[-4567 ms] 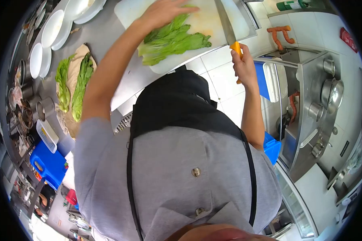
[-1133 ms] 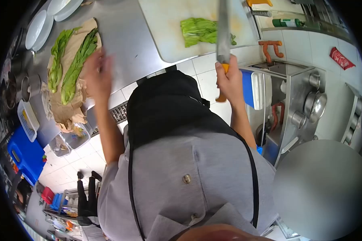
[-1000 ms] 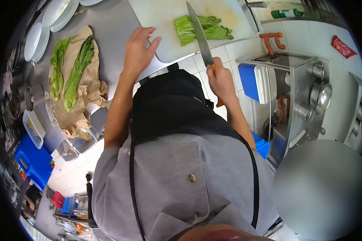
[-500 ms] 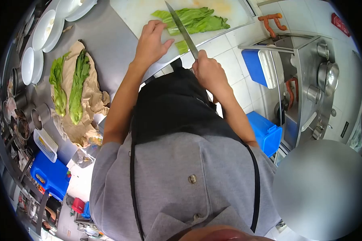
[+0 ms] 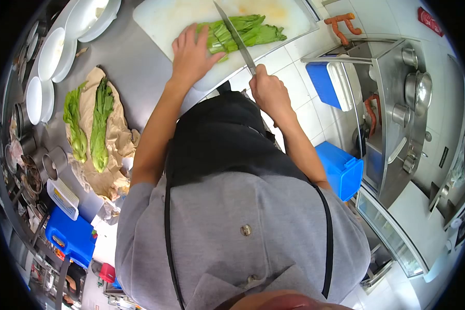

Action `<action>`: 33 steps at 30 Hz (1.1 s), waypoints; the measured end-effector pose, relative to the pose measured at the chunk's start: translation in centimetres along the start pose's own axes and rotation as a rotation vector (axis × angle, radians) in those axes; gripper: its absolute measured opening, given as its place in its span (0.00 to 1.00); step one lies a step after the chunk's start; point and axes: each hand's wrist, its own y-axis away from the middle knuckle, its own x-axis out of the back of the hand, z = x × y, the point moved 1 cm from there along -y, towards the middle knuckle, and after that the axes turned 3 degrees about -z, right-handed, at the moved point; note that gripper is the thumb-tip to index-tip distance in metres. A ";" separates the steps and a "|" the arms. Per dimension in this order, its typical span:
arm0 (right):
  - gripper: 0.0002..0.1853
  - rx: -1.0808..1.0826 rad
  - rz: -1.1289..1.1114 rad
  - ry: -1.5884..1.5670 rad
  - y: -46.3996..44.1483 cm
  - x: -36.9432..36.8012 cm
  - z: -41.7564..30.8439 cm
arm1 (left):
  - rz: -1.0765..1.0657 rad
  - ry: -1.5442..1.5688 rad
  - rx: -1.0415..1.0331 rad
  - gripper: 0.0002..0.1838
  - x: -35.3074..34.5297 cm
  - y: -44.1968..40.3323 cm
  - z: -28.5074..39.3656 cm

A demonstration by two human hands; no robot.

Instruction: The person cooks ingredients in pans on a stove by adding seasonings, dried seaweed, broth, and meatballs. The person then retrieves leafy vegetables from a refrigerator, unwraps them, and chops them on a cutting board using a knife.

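A bunch of leafy greens (image 5: 258, 32) lies across the white cutting board (image 5: 163, 20), and the knife (image 5: 235, 35) crosses over it with its tip pointing away from me. My right hand (image 5: 269, 92) is wrapped round the knife's handle, near the board's front edge. On the board, my left hand (image 5: 192, 57) rests against the left end of the greens, its fingers stretched out and the thumb apart. Whether the blade touches the leaves I cannot tell. Two more leafy green heads (image 5: 101, 126) lie on crumpled brown paper (image 5: 120, 137) to the left.
White bowls (image 5: 50, 54) stand at the upper left of the steel counter (image 5: 134, 67). A white perforated basket (image 5: 62, 199) and a blue container (image 5: 70, 235) are at the lower left. To the right are a blue bin (image 5: 340, 170) and a metal rack (image 5: 392, 113) with pots.
My left hand has flattened, its fingers now stretched forward beside the greens. A loose green piece below the blade has shifted in against the bunch. My right hand still holds the knife.
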 end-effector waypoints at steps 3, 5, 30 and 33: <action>0.08 0.049 0.056 -0.026 0.7 0.8 0.2 | 0.025 0.022 -0.016 0.34 -0.2 0.1 -1.0; 0.08 0.080 0.277 -0.096 1.1 2.0 -0.3 | 0.038 0.037 -0.019 0.32 -0.2 0.1 -1.4; 0.11 -0.016 -0.048 -0.020 0.0 -0.2 -1.0 | 0.079 0.098 -0.205 0.10 -1.5 -2.2 1.1; 0.10 -0.008 -0.032 0.016 -0.3 -0.3 -0.9 | 0.068 0.053 -0.208 0.09 -0.9 -2.2 1.0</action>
